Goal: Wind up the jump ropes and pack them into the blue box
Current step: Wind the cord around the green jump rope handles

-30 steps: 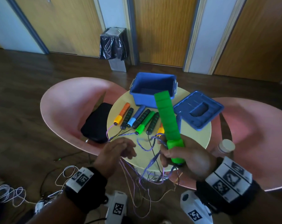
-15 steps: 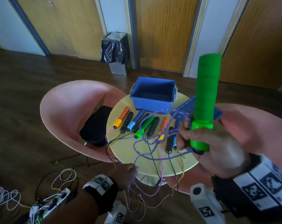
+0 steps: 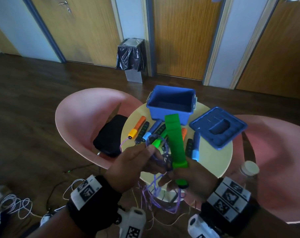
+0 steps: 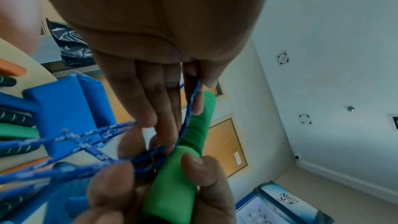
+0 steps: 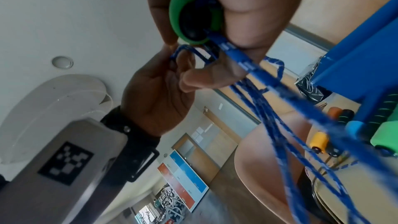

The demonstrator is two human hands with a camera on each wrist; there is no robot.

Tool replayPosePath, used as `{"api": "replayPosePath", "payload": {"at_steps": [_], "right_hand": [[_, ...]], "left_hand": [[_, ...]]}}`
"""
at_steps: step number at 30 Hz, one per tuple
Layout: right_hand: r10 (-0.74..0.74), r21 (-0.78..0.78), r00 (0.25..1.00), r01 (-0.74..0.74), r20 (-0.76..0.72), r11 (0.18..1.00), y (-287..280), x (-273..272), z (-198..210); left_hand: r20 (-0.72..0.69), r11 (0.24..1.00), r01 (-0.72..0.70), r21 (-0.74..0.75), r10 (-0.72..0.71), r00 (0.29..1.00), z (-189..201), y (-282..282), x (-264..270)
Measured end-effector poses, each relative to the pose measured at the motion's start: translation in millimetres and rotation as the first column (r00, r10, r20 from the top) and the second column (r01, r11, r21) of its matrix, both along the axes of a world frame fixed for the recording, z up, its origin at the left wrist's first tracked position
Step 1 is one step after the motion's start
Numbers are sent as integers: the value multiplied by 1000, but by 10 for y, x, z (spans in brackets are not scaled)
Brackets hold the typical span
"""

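Note:
My right hand [image 3: 183, 179] grips the lower end of a green jump-rope handle [image 3: 176, 143], which points up and away over the yellow round table [image 3: 212, 157]. Its blue-purple rope [image 3: 158, 148] loops beside the handle and hangs below my hands. My left hand [image 3: 151, 152] pinches a rope strand right next to the handle; in the left wrist view the rope [image 4: 190, 103] runs between its fingers. In the right wrist view the rope [image 5: 241, 60] leaves the handle's end [image 5: 193, 14]. The blue box [image 3: 171, 110] stands open at the table's far side. Several other handles [image 3: 137, 127] lie in front of it.
The blue lid [image 3: 218, 127] lies right of the box. Pink chairs [image 3: 84, 117] flank the table, with a black bag [image 3: 109, 136] on the left one. A white-capped bottle [image 3: 249, 169] stands at the right. Cables [image 3: 15, 205] lie on the floor, and a bin [image 3: 131, 55] stands by the doors.
My right hand brought the green handle down from its raised position to just above the table. My left hand rose from below the table edge and brought a rope strand beside the handle.

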State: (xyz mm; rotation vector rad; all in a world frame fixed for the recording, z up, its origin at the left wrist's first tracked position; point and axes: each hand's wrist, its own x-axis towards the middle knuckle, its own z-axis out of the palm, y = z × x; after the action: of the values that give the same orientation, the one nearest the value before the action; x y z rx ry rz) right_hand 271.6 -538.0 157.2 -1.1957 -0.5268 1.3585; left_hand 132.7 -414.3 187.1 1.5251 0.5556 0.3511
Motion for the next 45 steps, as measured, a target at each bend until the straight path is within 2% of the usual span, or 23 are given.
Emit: {"api": "replayPosePath", "payload": {"at_steps": [3,5,7,9,10,11,12,14,15,16,18,22,26,29,31,34,37,40,42,43,45], "right_hand": [[-54,13,998,54,42,998,5,12,86],[-71,33,993,68,90,997,-29,36,150],[-59,95,995,52,80,994,-78,63,250],[-36,168,998,26,55,985,-132,89,382],[-25,196,999,15,49,980,-155,104,443],[-12,220,999,1,48,975,-168,121,498],[0,235,999,-12,52,972,-176,131,551],[0,247,998,-14,58,969,-193,137,626],[-9,253,998,-5,57,968,-208,140,638],[-22,254,998,8,52,967,-227,144,644],[-54,230,998,42,44,972,-269,162,605],[-95,135,992,83,82,987,-317,201,371],[-86,-37,986,92,145,995,-275,150,-59],[-50,-98,984,68,171,993,-180,87,-295],[-22,-118,977,48,212,992,-86,33,-390],[33,-144,980,-5,196,990,50,-67,-513],[139,-196,978,-107,158,975,167,-144,-677],[167,-226,986,-168,-24,960,235,-192,-863],[167,-226,981,-187,-103,956,246,-244,-842],[217,-232,968,-240,-124,942,250,-279,-806],[259,-234,966,-256,-19,938,218,-300,-809]], "left_hand": [[50,999,-45,14,44,998,50,61,-73],[71,998,-53,17,52,996,-58,122,-154],[17,996,-91,-11,91,996,-295,206,-200],[-103,992,-127,6,126,987,-673,311,-199],[-183,994,-97,42,103,978,-867,356,-182],[-283,994,13,107,18,959,-1048,398,-159],[-417,963,182,199,-85,905,-1209,420,-140],[-655,818,479,319,-175,735,-1444,417,-101],[-699,772,545,326,-191,689,-1542,396,-97],[-714,761,567,316,-203,670,-1595,356,-98],[-725,774,552,311,-181,664,-1683,303,-141],[-699,814,456,360,-88,710,-1765,268,-295],[-676,779,444,442,-36,736,-1621,156,-488],[-542,780,399,482,-93,835,-1448,102,-681],[-500,788,404,465,-143,854,-1308,58,-745],[-445,830,392,397,-199,873,-1080,-14,-721],[-355,819,367,441,-216,910,-932,-56,-652],[-269,837,309,452,-202,942,-888,-55,-598],[-237,835,271,478,-174,956,-828,-53,-561],[-231,837,258,482,-163,959,-810,-42,-554],[-228,852,250,461,-159,961,-818,-16,-568]]}}
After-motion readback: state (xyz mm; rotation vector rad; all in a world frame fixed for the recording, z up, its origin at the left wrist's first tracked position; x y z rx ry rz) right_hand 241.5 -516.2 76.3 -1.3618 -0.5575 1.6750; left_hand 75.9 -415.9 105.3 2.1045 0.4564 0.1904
